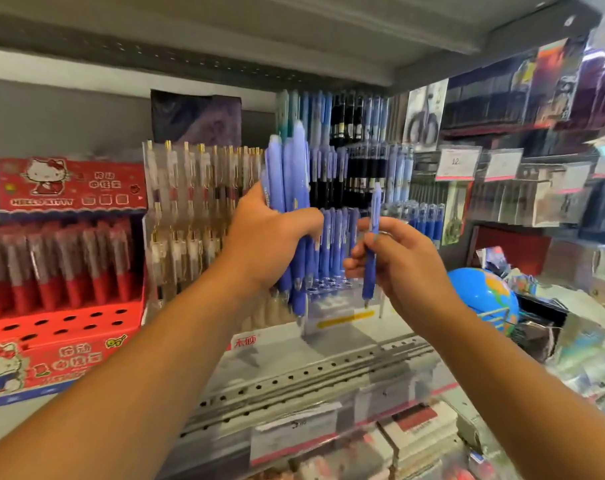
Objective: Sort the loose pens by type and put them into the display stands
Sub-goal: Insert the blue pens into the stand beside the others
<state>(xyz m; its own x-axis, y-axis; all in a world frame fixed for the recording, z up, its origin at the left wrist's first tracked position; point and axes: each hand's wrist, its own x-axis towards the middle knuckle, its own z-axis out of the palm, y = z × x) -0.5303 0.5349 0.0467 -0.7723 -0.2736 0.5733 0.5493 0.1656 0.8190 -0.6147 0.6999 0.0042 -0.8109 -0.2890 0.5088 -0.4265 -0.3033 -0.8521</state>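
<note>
My left hand (264, 233) grips a bundle of blue pens (289, 174), held upright in front of the shelf. A single blue pen (371, 247) stands tip down in my right hand (394, 261), just right of the bundle. Behind both hands is a clear tiered display stand (342, 308) with rows of blue and black pens; its front row shows several empty holes just left of the single pen's tip.
A red Hello Kitty stand (62, 320) with red pens sits at the left, with a clear stand of gold-clipped pens (193, 202) beside it. A blue globe (484, 296) lies at the right. Price tags and packaged goods hang at the far right.
</note>
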